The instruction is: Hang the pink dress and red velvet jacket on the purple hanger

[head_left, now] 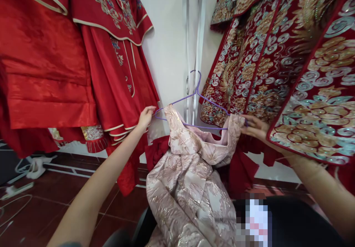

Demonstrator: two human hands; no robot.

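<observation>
A purple wire clothes hanger (pixel 197 91) hangs by its hook near white upright poles. On it is a pale pink dress (pixel 191 173) with a shiny gold and white pattern; its wide straps sit over the hanger's two arms. My left hand (pixel 145 118) is closed at the hanger's left end, just outside the left strap. At the other end, my right hand (pixel 255 126) has its fingers closed around the hanger tip, touching the edge of the right strap. The dress's skirt drapes down toward me, its lower part cut off by the frame.
Red garments with cream trim (pixel 111 54) hang at the left. Heavily embroidered dark red garments (pixel 266 62) hang at the right, close to my right forearm. White shoes (pixel 36 167) and a white cable (pixel 19 206) lie at the lower left by dark red floor tiles (pixel 58 188).
</observation>
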